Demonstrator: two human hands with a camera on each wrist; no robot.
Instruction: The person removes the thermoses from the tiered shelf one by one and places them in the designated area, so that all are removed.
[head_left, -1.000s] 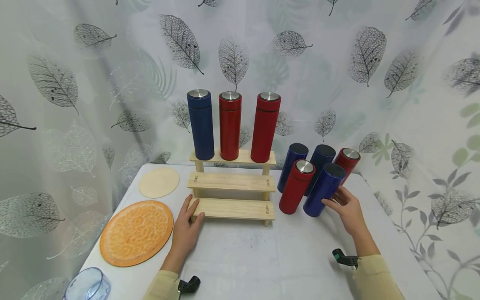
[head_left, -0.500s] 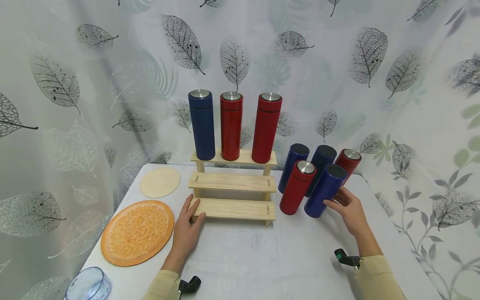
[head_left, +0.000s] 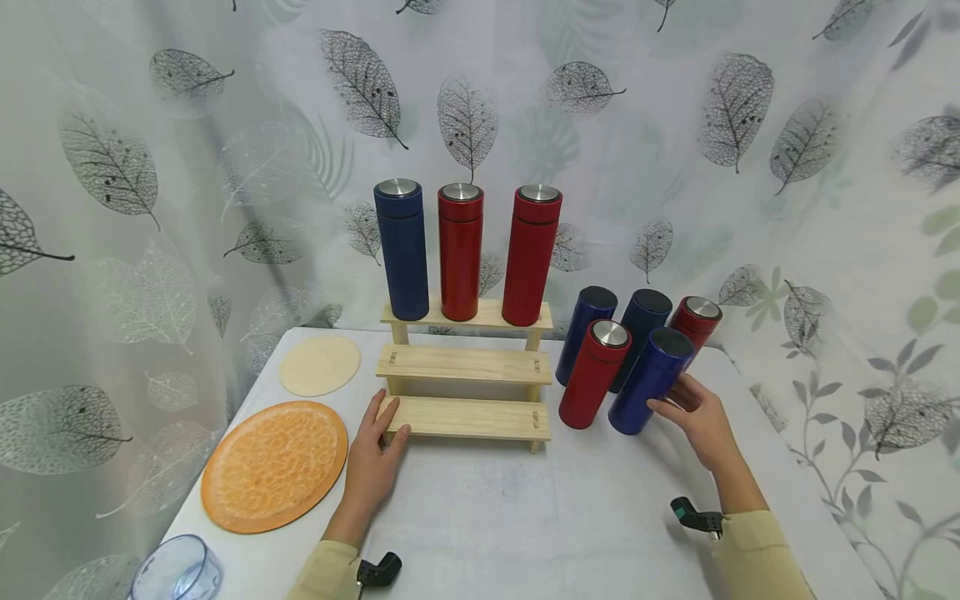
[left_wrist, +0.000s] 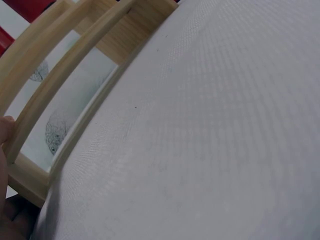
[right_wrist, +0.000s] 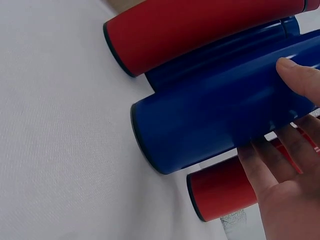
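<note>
In the head view, my right hand point(head_left: 697, 417) holds a glossy blue thermos flask point(head_left: 647, 383) low on its body. The right wrist view shows the thumb point(right_wrist: 300, 77) on one side of this blue flask point(right_wrist: 200, 110) and the fingers along the other. A red flask point(head_left: 592, 379) stands left of it; two blue flasks and another red one point(head_left: 697, 321) are behind. At the left end of a three-tier wooden stand point(head_left: 465, 417), my left hand point(head_left: 371, 462) grips the corner of the lowest board. On the top tier stand a blue flask point(head_left: 402, 258) and two red flasks point(head_left: 460, 258).
Left of the stand lie a round orange mat point(head_left: 273, 467) and a smaller cream disc point(head_left: 318, 365). A clear glass bowl point(head_left: 178, 568) sits at the table's near left corner. A leaf-patterned curtain point(head_left: 480, 50) hangs behind the white table point(head_left: 480, 533).
</note>
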